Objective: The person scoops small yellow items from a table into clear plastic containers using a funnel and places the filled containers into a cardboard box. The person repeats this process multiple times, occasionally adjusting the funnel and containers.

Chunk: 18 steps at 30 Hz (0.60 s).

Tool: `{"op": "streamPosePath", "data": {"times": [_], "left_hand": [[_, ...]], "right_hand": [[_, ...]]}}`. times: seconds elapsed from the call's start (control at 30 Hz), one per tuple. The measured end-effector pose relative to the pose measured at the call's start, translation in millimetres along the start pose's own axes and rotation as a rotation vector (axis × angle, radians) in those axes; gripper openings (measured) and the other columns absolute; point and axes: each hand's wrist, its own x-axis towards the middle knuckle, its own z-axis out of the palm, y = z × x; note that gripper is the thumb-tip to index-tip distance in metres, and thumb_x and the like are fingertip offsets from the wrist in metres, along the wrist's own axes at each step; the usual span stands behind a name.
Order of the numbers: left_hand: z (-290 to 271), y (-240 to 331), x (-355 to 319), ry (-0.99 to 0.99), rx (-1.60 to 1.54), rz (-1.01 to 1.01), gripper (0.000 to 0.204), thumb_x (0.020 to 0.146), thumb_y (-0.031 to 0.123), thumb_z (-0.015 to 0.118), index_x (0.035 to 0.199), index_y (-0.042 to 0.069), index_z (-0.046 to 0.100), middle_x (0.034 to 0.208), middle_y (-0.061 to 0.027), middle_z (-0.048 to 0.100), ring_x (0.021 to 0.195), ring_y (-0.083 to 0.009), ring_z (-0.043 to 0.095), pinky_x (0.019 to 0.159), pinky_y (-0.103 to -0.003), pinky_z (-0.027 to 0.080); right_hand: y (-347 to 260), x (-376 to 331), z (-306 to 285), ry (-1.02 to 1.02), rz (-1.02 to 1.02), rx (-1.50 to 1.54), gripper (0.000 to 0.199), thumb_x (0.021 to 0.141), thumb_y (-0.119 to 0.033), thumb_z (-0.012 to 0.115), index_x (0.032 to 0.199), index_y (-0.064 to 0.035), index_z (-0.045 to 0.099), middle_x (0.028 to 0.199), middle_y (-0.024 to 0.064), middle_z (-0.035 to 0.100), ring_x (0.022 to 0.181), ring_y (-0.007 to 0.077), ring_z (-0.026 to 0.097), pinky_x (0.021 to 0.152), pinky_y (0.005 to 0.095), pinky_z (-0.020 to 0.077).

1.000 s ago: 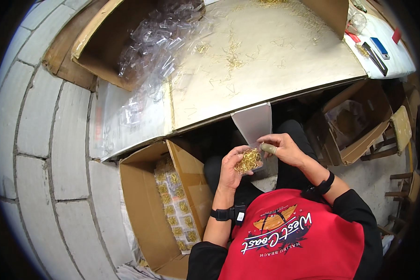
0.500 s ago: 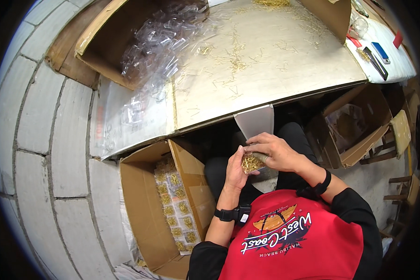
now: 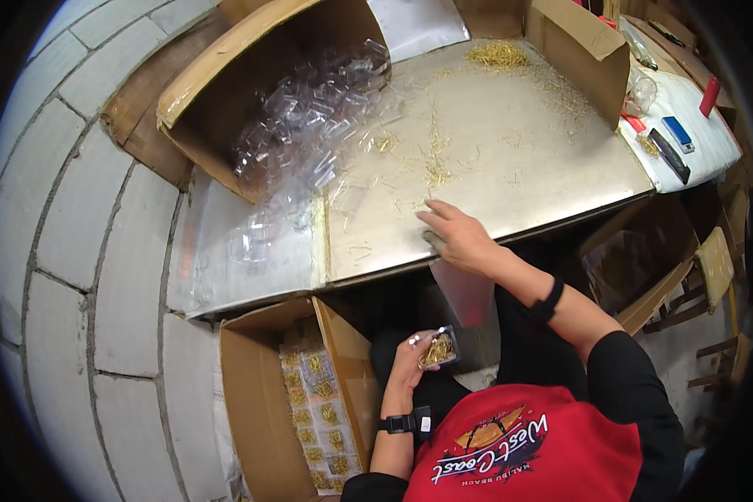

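Down in front of my lap, my left hand (image 3: 407, 361) grips a small clear plastic box (image 3: 440, 348) filled with thin gold-coloured metal pins. My right hand (image 3: 467, 241) hovers at the table's front edge, fingers stretched forward and apart, and nothing shows in it. Just past its fingertips, loose gold pins (image 3: 437, 174) lie scattered over the tabletop (image 3: 552, 167). A greyish cover seems to sit on one of its digits. Left of my legs, an open carton (image 3: 263, 393) contains rows of clear boxes (image 3: 330, 414) with gold pins inside.
A tipped carton (image 3: 217, 71) at the far left spills many empty clear boxes (image 3: 309, 117). At the far right a cardboard piece (image 3: 581, 38) flanks a gold pin heap (image 3: 498, 55). Beyond lie a black tool (image 3: 669, 157) and a blue item (image 3: 678, 132). Another carton (image 3: 653, 276) stands below.
My right hand has left the box and moved forward to the table edge. My left hand has lowered toward my lap, still gripping the box. The view has shifted slightly.
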Motion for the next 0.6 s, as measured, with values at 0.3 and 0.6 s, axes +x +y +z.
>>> {"op": "streamPosePath", "data": {"times": [0.3, 0.6], "left_hand": [[13, -40, 38, 0.022, -0.040, -0.122, 0.047, 0.098, 0.039, 0.037, 0.112, -0.002, 0.056, 0.095, -0.0120, 0.066, 0.077, -0.0196, 0.068, 0.052, -0.031, 0.058], [49, -42, 61, 0.022, -0.098, -0.147, 0.045, 0.097, 0.039, 0.037, 0.116, 0.000, 0.052, 0.099, -0.0119, 0.065, 0.079, -0.0214, 0.068, 0.049, -0.031, 0.057]], "right_hand": [[18, -6, -1, -0.197, -0.073, -0.060, 0.028, 0.085, -0.007, 0.051, 0.113, -0.0071, 0.059, 0.128, 0.0153, 0.051, 0.122, 0.0314, 0.047, 0.097, 0.0372, 0.0424], [16, -25, 5, -0.107, -0.149, -0.150, 0.038, 0.085, -0.015, 0.057, 0.122, -0.0048, 0.053, 0.131, 0.0153, 0.049, 0.126, 0.0321, 0.042, 0.102, 0.0404, 0.0367]]}}
